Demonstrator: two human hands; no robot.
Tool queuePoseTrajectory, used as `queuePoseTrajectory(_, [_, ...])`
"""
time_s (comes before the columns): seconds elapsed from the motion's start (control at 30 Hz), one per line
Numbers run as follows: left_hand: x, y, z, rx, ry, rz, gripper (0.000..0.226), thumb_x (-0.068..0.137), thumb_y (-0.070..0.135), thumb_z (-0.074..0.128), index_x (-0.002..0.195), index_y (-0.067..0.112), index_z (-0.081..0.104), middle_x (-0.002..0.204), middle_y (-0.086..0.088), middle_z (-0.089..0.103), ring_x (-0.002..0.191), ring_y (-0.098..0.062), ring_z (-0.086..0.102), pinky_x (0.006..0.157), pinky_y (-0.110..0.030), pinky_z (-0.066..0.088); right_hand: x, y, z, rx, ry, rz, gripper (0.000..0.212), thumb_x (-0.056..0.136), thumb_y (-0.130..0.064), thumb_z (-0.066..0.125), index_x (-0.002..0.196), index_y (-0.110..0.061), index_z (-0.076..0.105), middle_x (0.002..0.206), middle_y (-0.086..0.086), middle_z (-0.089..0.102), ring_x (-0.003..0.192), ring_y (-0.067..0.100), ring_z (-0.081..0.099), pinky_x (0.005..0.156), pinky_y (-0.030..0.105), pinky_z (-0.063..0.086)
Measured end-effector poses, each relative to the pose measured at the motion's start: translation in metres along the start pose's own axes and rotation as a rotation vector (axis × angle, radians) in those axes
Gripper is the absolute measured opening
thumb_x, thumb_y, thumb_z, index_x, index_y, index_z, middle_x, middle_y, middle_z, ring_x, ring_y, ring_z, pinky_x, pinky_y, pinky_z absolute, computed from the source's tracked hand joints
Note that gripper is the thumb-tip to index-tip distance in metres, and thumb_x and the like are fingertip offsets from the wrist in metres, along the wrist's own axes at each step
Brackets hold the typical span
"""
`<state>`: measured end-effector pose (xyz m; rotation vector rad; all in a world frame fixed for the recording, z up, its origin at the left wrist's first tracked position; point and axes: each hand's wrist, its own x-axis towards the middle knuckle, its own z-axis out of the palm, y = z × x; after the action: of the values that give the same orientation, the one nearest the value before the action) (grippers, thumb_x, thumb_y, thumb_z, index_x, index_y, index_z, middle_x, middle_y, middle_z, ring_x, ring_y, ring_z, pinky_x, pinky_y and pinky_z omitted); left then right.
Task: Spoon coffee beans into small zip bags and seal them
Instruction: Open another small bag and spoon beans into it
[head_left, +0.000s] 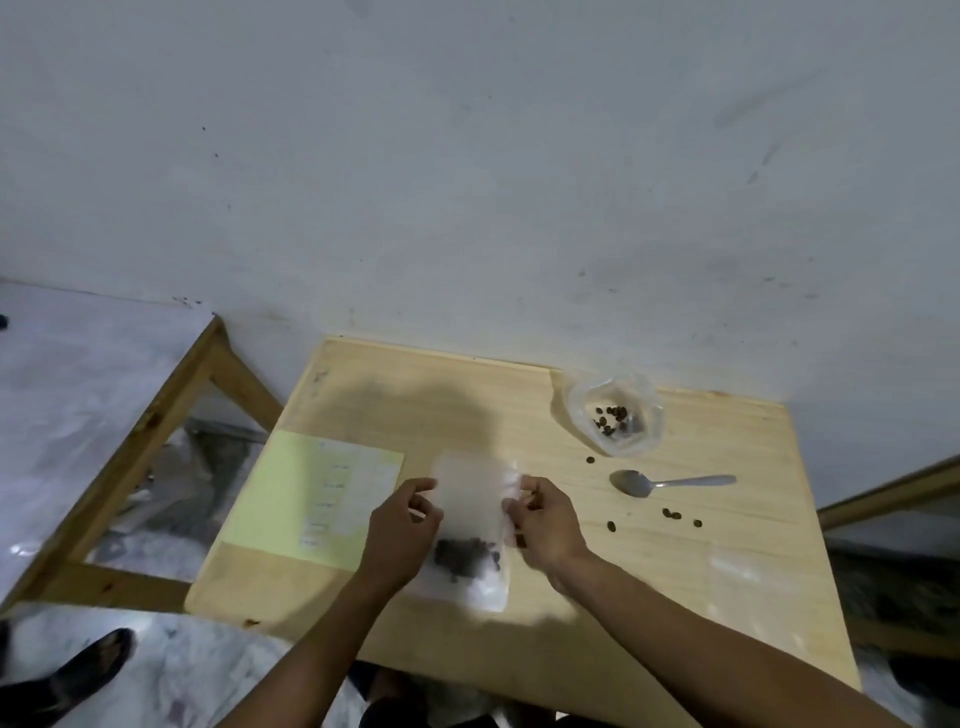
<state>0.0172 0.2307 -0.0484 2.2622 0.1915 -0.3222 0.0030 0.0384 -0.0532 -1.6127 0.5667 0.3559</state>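
Both hands pinched one zip bag (470, 499) by its side edges: the left hand (402, 525) on its left edge, the right hand (545, 519) on its right, held up just above the table (519, 649). Beans (467, 557) sat in a dark heap at the bag's bottom. Whether the zip was closed could not be told through the blur. If it was open, a tilt could spill beans. Beyond, the spoon (670, 483) lay empty on the table, loose beans scattered near it. The source bag (615, 415) stood open behind, only a few beans left inside. A yellow sheet (291, 499) lay to the left.
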Motion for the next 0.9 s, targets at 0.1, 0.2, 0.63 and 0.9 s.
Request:
queuePoseTrajectory(0.1, [0.004,-0.014,0.006,0.082,0.013,-0.039,0.041,0.087,0.024,0.063,0.127,0.020,0.059,0.104,-0.004,0.062,0.088,-0.015,0.061,0.077,-0.024,0.050,0.013,0.023,0.016,-0.204,-0.038,-0.034,0.042,0.075,-0.031,0.071,0.116,-0.030,0.061,0.098,0.011,0.064,0.081,0.022,0.065,0.073,0.039,0.058])
queuePoseTrajectory(0.2, [0.005,-0.020,0.013,0.062,-0.035,-0.034,0.044,0.080,0.029,0.061,0.123,0.020,0.061,0.108,-0.001,0.065,0.098,-0.019,0.063,0.082,-0.027,0.053,0.037,0.062,0.028,-0.309,-0.095,-0.006,0.067,0.057,-0.048,0.071,0.119,-0.037,0.049,0.113,0.008,0.060,0.099,0.025,0.063,0.082,0.043,0.059])
queuePoseTrajectory(0.63, [0.014,-0.006,0.018,0.188,0.162,0.109,0.056,0.086,0.030,0.062,0.138,0.016,0.047,0.134,-0.009,0.052,0.125,-0.030,0.047,0.105,-0.040,0.035,-0.003,0.009,0.005,-0.418,-0.059,-0.075,0.076,0.084,-0.036,0.071,0.145,-0.018,0.030,0.116,0.004,0.040,0.107,0.022,0.047,0.092,0.036,0.049])
queuePoseTrajectory(0.9, [0.007,0.105,0.089,-0.100,-0.153,0.335,0.033,0.087,0.010,0.059,0.117,0.025,0.060,0.099,0.006,0.062,0.079,-0.004,0.062,0.074,-0.017,0.047,-0.021,0.014,-0.141,-0.510,0.351,-0.156,0.062,0.089,-0.021,0.066,0.144,-0.006,0.041,0.126,0.015,0.053,0.117,0.029,0.051,0.100,0.042,0.045])
